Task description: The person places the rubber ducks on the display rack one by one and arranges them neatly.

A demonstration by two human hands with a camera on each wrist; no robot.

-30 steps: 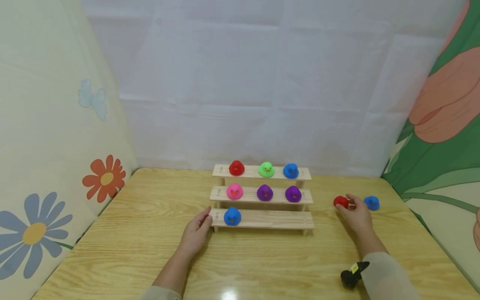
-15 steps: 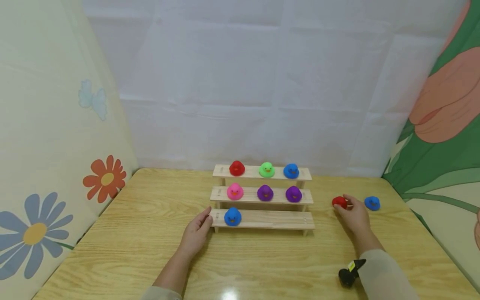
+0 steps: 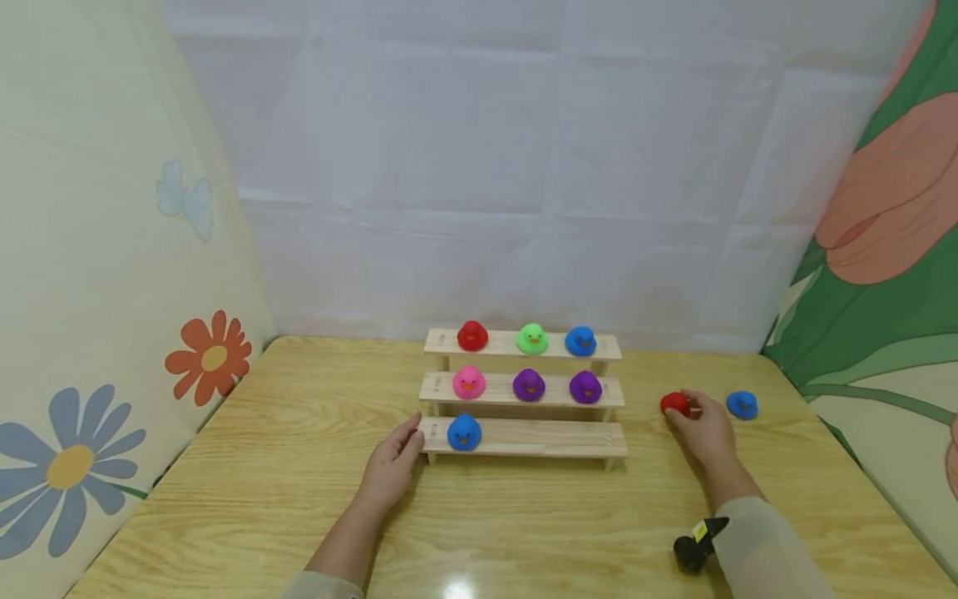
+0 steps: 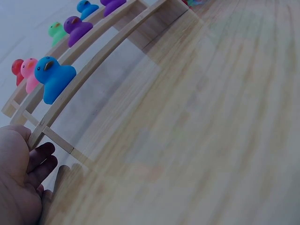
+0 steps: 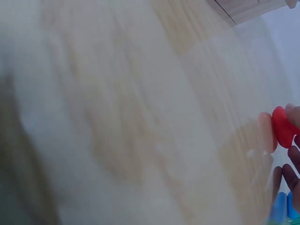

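My left hand grips the left end of the lowest board of a three-step wooden stand. In the left wrist view the thumb lies at the board's top and the fingers curl beneath it. On that board a blue rubber duck sits near the left end. To the right of the stand, my right hand pinches a red rubber duck between thumb and fingers. The right wrist view has this red duck at its right edge, close over the glossy tabletop and its own reflection.
A second blue duck lies beyond the right hand. The middle step bears a pink duck and two purple ducks; the top step has red, green and blue ones. White cloth hangs behind the table.
My right hand has shifted slightly left with the red duck, a little away from the blue duck on the table. The left hand and the stand have stayed in place.
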